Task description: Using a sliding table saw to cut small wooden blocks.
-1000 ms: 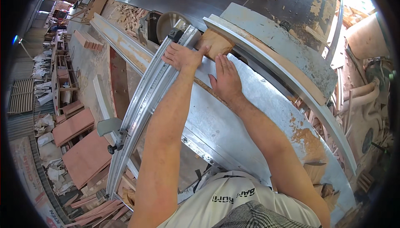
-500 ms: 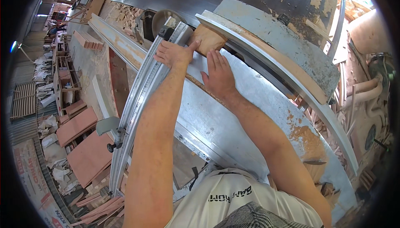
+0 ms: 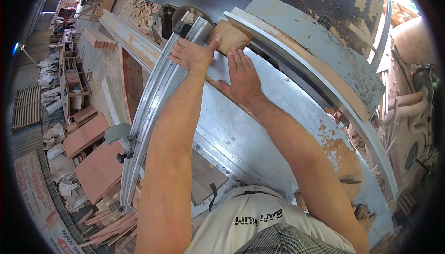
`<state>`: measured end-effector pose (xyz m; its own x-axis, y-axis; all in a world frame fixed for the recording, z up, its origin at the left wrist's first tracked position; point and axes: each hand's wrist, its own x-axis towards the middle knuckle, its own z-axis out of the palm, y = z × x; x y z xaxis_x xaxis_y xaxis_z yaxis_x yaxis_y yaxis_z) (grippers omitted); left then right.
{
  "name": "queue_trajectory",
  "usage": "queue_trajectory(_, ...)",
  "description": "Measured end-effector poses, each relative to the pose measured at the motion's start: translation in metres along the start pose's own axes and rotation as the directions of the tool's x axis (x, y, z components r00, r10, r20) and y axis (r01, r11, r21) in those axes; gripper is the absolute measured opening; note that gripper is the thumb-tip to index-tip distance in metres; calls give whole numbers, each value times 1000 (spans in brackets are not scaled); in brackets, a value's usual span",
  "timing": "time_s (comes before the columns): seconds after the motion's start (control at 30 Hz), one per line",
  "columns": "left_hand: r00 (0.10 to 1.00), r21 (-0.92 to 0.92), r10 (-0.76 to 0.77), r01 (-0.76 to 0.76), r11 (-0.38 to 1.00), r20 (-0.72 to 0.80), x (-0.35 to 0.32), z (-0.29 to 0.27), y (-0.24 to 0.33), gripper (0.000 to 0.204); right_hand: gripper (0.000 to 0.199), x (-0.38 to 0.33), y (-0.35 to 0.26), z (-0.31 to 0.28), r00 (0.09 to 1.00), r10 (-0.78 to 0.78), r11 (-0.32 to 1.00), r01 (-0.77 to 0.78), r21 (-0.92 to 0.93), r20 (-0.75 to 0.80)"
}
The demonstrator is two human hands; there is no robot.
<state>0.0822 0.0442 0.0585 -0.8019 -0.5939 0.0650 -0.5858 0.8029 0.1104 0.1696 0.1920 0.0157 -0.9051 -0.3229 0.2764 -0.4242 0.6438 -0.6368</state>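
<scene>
My left hand (image 3: pixel 192 55) lies over the long aluminium fence (image 3: pixel 162 84), its fingers bent across the rail and its thumb reaching onto a wooden block (image 3: pixel 230 37). That pale brown block sits against the fence, at the far end of the grey metal saw table (image 3: pixel 241 133). Flat behind the block's near edge is my right hand (image 3: pixel 243 77), fingers stretched out and fingertips touching the wood. Its thumb points toward the fence. The block's underside and its far edge are partly hidden.
A curved-looking metal guide with a wooden strip (image 3: pixel 315 75) runs along the right, beside a worn grey guard plate (image 3: pixel 320 50). A grey stop (image 3: pixel 117 134) is clamped to the fence. Reddish boards (image 3: pixel 99 168) and offcuts lie at lower left. Sawdust (image 3: pixel 340 154) covers part of the table.
Both hands and the block have shifted slightly farther forward along with the fence. My hands keep nearly the same hold, and the whole view has tilted a little.
</scene>
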Motion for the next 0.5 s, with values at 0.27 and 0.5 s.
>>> queue_trajectory(0.27, 997, 24, 19, -17, 1000, -76, 2, 7, -3, 121, 93, 0, 2, 4, 1000, -14, 1000, 14, -3, 1)
queue_trajectory(0.5, 1000, 5, 6, -6, 1000, -29, 4, 6, -1, 122, 92, 3, 5, 8, 1000, -9, 999, 9, -30, 5)
